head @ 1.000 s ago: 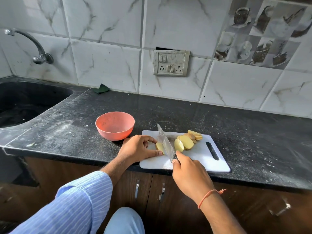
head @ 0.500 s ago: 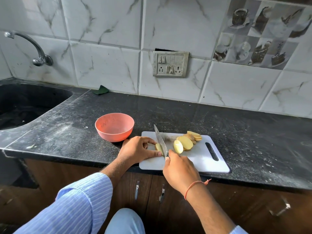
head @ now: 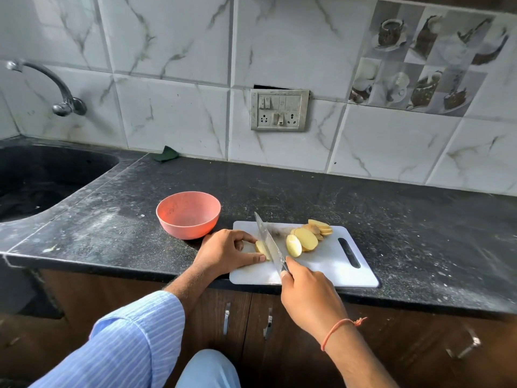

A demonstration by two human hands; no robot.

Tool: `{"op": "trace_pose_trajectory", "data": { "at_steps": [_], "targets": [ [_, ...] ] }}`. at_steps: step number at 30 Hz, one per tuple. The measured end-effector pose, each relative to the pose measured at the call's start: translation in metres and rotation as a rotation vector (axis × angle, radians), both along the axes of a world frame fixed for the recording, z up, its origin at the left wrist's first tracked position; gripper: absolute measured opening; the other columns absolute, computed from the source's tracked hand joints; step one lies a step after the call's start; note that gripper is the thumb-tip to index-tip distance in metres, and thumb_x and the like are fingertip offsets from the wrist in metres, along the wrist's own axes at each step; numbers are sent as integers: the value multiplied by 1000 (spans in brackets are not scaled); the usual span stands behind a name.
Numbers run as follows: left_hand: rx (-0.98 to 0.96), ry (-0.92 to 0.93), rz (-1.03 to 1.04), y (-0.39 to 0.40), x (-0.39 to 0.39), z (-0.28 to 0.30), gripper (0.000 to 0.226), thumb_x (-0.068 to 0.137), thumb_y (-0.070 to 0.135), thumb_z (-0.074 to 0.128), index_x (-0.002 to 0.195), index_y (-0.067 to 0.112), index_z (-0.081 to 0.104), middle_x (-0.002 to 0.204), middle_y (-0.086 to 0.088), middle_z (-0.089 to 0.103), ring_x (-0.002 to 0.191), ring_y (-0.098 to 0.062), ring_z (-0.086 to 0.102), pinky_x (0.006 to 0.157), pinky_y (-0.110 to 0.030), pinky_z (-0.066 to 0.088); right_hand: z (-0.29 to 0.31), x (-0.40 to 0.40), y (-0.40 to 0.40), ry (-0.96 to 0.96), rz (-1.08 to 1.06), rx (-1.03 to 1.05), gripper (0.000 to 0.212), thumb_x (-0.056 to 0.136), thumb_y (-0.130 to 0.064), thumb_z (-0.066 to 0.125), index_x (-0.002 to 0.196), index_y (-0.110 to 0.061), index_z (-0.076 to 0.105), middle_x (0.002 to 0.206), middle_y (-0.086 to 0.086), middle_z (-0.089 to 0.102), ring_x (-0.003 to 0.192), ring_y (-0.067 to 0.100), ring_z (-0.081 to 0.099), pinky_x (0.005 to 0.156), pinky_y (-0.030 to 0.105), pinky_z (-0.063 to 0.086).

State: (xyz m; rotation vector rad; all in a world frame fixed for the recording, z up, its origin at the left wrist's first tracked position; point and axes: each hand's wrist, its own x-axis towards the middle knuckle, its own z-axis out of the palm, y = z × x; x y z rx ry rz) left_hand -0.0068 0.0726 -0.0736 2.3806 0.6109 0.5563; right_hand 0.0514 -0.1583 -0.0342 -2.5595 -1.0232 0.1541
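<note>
Honestly, your left hand [head: 226,250] pinches a tiny potato stub [head: 260,247] against the knife [head: 268,242] your right hand [head: 310,298] grips; one slip cuts you.

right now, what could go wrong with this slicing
The potato piece is only a small end, and the left hand pinches it with thumb and fingertips right beside the knife blade; a slip could nick them. The cutting board lies at the front edge of the counter, so downward pressure from the right hand might shift or tip it.
</note>
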Motion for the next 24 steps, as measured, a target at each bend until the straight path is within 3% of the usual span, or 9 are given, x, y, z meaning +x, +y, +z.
{"op": "trace_pose_trajectory", "data": {
  "at_steps": [4,7,10,14,19,24],
  "targets": [
    [-11,-11,-5,1,0,-1,54,63,80,82,104,45,78,55,21,48,52,-1,45,55,-24,36,3,3,0,18,-2,14,35,109,-43,35,134,-28,53,118,4,71,112,32,61,76,43,43],
    [-15,-17,-5,2,0,-2,54,64,79,83,104,44,78,55,20,49,52,-1,45,54,-23,35,4,0,2,32,13,12,29,109,-42,35,126,-29,54,115,3,71,109,30,62,76,44,46],
    [-24,-11,1,2,0,-3,54,64,78,84,105,43,79,55,19,49,52,-2,44,54,-23,35,1,-1,4,44,13,12,31,109,-43,35,129,-30,54,113,1,70,106,26,63,77,42,52],
    [-33,-1,1,3,1,-3,53,65,76,84,106,43,79,55,19,49,52,-3,43,53,-24,35,1,1,4,59,19,9,34,110,-41,35,135,-26,53,120,2,69,111,27,61,76,38,42],
    [-39,7,-5,4,3,-2,52,66,76,85,105,42,79,58,19,51,53,-2,44,54,-24,36,1,1,6,56,24,16,34,111,-41,36,135,-28,54,119,1,70,109,23,63,83,40,50],
    [-41,-23,-14,5,2,-3,49,66,73,86,100,39,79,56,18,52,52,-2,44,53,-26,37,3,-3,9,16,29,6,45,111,-42,35,153,-30,44,128,1,69,115,23,63,89,40,55]
  ]
}}
